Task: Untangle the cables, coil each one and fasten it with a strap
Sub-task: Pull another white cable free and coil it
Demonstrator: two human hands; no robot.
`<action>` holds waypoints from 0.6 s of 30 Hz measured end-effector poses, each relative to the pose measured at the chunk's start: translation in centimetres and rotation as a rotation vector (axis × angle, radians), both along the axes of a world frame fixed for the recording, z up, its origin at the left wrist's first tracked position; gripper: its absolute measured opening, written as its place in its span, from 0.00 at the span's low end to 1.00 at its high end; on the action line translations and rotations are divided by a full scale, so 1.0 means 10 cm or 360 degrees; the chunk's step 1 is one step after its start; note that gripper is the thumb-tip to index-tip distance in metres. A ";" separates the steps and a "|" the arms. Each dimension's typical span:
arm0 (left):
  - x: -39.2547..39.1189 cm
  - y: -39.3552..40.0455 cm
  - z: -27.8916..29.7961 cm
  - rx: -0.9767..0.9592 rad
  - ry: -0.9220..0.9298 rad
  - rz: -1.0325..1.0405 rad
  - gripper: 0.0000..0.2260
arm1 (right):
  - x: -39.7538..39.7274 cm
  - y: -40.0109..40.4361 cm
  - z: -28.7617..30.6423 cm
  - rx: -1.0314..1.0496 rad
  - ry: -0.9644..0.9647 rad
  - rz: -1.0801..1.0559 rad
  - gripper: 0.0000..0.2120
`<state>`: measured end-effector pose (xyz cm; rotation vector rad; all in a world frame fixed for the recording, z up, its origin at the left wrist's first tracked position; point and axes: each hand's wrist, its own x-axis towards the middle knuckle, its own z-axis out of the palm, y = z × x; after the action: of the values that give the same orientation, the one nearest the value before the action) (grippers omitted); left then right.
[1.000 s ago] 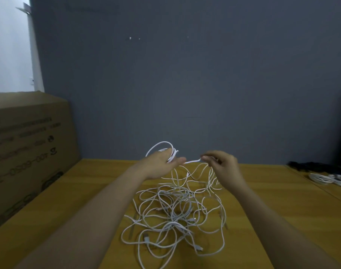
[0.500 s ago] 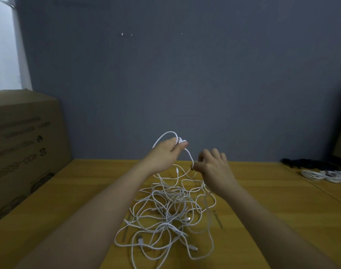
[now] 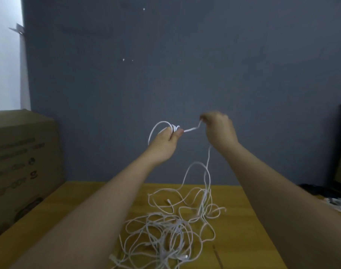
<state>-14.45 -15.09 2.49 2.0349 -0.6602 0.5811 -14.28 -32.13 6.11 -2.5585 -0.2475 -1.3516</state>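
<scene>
A white cable [image 3: 192,129] is stretched in the air between two raised hands, in front of a grey wall [image 3: 185,74]. Several turns of it are gripped as a small coil [image 3: 162,126] in the curled fingers of the left hand [image 3: 164,141], with the thumb pressed over the strands. The cable is pinched at its far bend by the fingertips of the right hand [image 3: 218,131], and from there it is seen hanging down to the tangle of white cables [image 3: 171,228] heaped on the wooden table [image 3: 243,220]. A cardboard box [image 3: 20,162] is set against the table's left edge; what it contains cannot be told. At the right edge, a small white bundle [image 3: 338,205] is seen lying beside dark cords [image 3: 313,189].

Compared with half a second earlier, both hands have been lifted well clear of the table, and the right hand has been moved up and away from the left, so that the span between them is drawn out. The tangle has been pulled looser, with one long strand raised from it.
</scene>
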 end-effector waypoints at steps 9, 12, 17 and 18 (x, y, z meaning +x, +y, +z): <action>0.15 0.16 -0.21 0.0163 0.0073 0.0088 0.17 | 0.16 0.09 -0.68 0.0394 0.1113 0.0508 0.14; 0.16 0.27 -0.48 0.0272 0.0233 0.0142 0.17 | 0.04 0.18 -1.17 0.0714 0.1273 0.0766 0.15; 0.15 0.42 -0.69 0.0170 0.0293 0.0109 0.17 | -0.10 0.21 -1.34 0.0942 0.1003 0.0729 0.14; 0.14 0.44 -0.71 0.0196 0.0287 0.0109 0.17 | -0.14 0.19 -1.33 0.0885 0.0963 0.0694 0.13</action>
<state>-13.09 -10.64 -4.65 2.2014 -0.5314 0.3980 -15.63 -30.19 -7.20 -2.1321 -0.2486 -0.3824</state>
